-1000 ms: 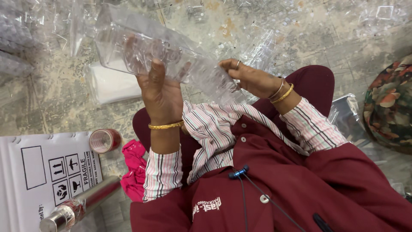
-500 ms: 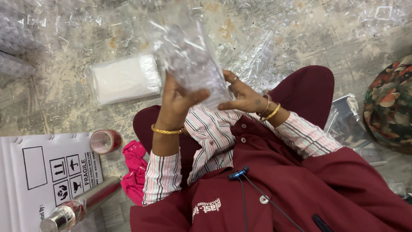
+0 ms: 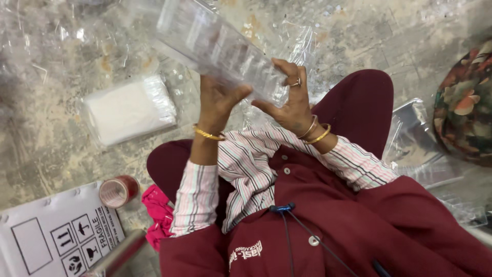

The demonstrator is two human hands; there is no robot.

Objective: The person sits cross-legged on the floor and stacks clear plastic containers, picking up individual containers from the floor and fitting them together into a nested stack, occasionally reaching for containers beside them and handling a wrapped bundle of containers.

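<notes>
Both hands on one clear plastic pack (image 3: 220, 48), held up off the floor (image 3: 46, 149) above the lap.

Left hand (image 3: 215, 100): under the pack's near end, thumb hooked up against its lower edge, fingers behind it. Closed on the pack. Gold bangle (image 3: 207, 134) at the wrist.

Right hand (image 3: 292, 100): at the pack's near right corner, fingers curled over the top edge, thumb pointing back toward the left hand. Also gripping the pack. Ring on one finger, two bangles at the wrist.

Pack runs up and away to the left from both hands, tilted, far end near the top of frame. Thumbs are near each other but apart, below the pack.

Room: just left of the left hand, a white wrapped bundle (image 3: 128, 107) lies flat on the floor, apart from the pack. Below the left forearm: tape roll (image 3: 118, 191), pink cloth (image 3: 156, 215), printed white carton (image 3: 56, 241), metal tube (image 3: 118, 254) at the bottom edge. Right of the right hand: knee in maroon, then loose clear sheets (image 3: 415, 138), then a floral cloth (image 3: 464, 102) at the frame edge. More clear film scattered beyond the pack.

Pack look: transparent, glossy, long and flattish, ribbed or sectioned along its length; contents can't be made out through the glare.
</notes>
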